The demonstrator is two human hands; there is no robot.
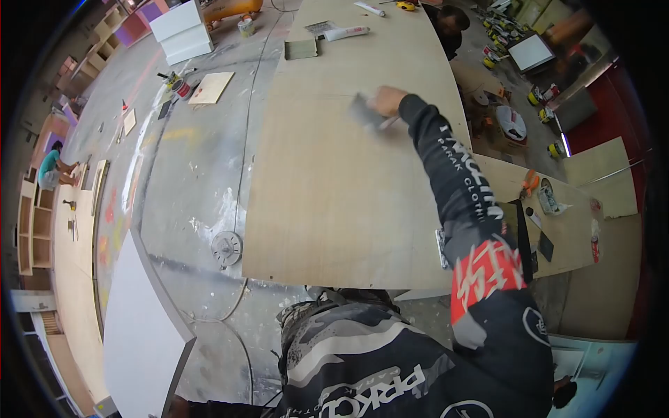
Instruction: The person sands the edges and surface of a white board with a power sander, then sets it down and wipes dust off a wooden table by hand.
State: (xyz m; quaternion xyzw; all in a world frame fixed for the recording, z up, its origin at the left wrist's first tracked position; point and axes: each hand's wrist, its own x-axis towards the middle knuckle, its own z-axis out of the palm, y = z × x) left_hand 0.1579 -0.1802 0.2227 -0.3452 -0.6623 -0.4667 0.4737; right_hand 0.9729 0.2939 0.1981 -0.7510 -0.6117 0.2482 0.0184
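My right hand (387, 103) is closed around a flat grey scraper (368, 113), which is blurred by motion. The scraper is at the surface of the large plywood sheet (327, 195), near its right side; whether its edge touches the wood is hard to see. Low at the left edge of my body, my left hand (180, 406) is dim and mostly hidden beside a white panel (143, 334). Its fingers cannot be made out. Toward the sheet's far end lie a white tube (346, 33), a shallow grey-green tray (301, 49) and a yellow tape measure (406, 5).
A cable runs along the stained concrete floor (202, 160) past a round grey metal piece (226, 249). To my right, a lower board (564, 209) holds orange-handled tools (529, 182). Other people (451, 22) are beyond the sheet and far left. Several paint cans (535, 96) stand right.
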